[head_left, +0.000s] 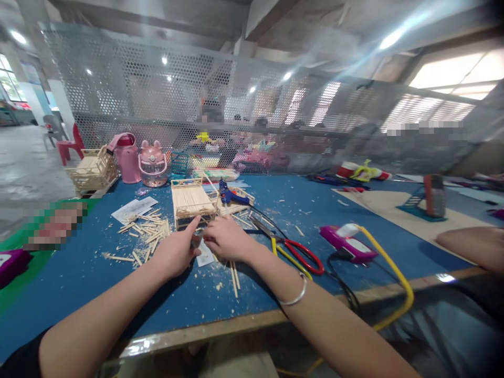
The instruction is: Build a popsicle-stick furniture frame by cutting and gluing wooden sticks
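Both my hands meet on the blue table top (260,210), just in front of a small wooden-stick model (191,202) shaped like a flat platform with rails. My left hand (176,250) is curled, thumb raised toward the model's front edge. My right hand (225,238) is closed in a pinch beside it; what the fingers grip is hidden. A white paper scrap (205,256) lies under them. Loose wooden sticks (146,233) are scattered to the left, and a few sticks (234,277) lie below my right wrist.
Red-handled scissors (303,256) and a blue glue gun (229,195) lie to the right and behind. A magenta tool (346,242) with a yellow cord sits further right. Pink jugs (128,157) and another stick model (92,170) stand at back left. Another person's arm (470,244) rests at right.
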`<state>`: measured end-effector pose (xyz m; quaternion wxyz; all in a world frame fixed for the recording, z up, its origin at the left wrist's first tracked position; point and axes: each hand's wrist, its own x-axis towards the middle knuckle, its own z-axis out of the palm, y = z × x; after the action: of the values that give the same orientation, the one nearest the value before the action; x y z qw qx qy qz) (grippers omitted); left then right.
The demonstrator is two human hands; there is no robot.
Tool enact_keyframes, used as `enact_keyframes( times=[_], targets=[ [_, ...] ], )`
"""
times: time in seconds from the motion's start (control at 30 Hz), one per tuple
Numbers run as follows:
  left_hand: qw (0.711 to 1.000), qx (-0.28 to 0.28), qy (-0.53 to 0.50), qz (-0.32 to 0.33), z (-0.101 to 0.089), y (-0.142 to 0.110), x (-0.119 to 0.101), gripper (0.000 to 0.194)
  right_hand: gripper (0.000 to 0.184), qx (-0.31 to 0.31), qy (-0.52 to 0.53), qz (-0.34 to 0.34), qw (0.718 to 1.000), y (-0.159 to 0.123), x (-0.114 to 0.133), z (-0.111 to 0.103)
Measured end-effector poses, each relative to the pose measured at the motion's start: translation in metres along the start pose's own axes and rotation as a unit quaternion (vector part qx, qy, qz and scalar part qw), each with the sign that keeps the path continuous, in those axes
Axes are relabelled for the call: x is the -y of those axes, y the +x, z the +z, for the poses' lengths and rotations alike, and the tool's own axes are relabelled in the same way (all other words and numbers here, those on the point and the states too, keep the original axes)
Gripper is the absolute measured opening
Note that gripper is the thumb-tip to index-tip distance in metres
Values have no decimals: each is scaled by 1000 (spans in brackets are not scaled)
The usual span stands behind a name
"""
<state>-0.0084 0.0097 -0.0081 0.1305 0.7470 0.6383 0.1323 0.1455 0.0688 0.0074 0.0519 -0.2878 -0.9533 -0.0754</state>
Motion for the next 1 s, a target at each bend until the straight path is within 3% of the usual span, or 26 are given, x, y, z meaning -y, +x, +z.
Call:
enact_keyframes(
  times=[0.17,0.37,0.5,0.73,0.9,1.0],
  targets=[
    [1000,-5,-8,-6,0,-1,0,75,17,-4,18,-10,1000,3,4,4],
    [1000,-5,-2,-4,0,0,2,76,12,-22,179,15,983,4,-9,15],
    [1000,-5,-5,3,0,0,2,75,9,-12,147,35,988,4,-10,15],
    [1000,-9,7,2,2,1,3,73,10,-35,47,3,998,-1,-3,12],
    [1000,-10,21,-5,2,3,3,74,13,-65,41,-19,997,-9,0,19],
    [999,-13,30,-1,2,3,3,72,12,-88,51,6,995,-10,1,23]
  ],
)
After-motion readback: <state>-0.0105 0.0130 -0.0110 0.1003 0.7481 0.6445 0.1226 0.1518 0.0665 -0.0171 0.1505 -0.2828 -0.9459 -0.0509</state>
